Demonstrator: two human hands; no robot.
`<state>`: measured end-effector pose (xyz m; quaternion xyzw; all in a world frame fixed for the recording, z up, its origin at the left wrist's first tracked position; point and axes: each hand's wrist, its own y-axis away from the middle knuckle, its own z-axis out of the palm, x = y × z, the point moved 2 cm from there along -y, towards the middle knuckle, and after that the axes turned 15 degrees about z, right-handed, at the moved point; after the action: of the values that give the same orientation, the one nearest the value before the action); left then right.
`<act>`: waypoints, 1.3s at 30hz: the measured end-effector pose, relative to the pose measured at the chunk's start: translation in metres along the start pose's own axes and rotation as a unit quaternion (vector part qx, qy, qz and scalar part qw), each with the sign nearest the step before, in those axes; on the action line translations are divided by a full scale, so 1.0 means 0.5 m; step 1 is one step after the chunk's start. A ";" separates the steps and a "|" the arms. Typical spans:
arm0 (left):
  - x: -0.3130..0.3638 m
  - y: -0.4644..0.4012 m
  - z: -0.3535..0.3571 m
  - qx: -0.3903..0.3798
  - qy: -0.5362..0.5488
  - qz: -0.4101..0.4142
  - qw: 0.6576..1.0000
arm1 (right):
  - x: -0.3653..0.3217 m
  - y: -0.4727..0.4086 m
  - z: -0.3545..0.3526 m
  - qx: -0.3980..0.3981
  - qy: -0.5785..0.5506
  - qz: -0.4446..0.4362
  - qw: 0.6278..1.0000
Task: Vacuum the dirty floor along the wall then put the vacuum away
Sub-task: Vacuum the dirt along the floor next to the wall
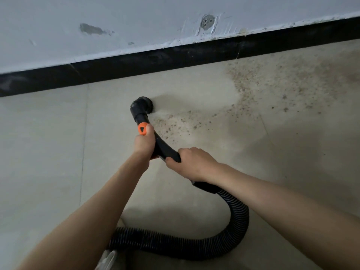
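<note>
Both hands [144, 141] [191, 162] grip smooth, curved black wand [165, 147].

Wall [136, 20]: pale, scuffed, patched plaster.
Skirting [175, 55]: black strip.
Floor [48, 152]: grey tiles, gritty at right.

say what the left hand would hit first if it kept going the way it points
Probably the round nozzle on the floor just ahead of the left hand; beyond it, the black baseboard. Depth is hard to judge.

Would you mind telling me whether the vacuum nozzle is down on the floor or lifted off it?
Down, apparently: the nozzle meets the floor with no visible gap, at the edge of the debris.
</note>
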<state>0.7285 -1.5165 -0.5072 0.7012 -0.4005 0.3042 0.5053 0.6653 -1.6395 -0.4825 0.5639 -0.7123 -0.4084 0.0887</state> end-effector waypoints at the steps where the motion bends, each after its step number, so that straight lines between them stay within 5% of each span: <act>1: -0.006 0.004 -0.008 0.005 0.009 -0.004 1.000 | -0.008 0.000 0.004 -0.001 0.011 -0.003 1.000; 9: -0.043 0.059 -0.023 0.007 0.035 -0.030 0.999 | -0.009 0.034 0.035 -0.052 0.016 0.000 0.999; 39: 0.018 0.108 0.232 -0.211 -0.107 0.072 0.969 | 0.191 0.107 0.019 0.034 -0.209 0.175 0.962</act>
<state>0.6885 -1.6382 -0.5099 0.5767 -0.5564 0.1717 0.5731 0.5876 -1.7170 -0.4842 0.3356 -0.8160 -0.4705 -0.0112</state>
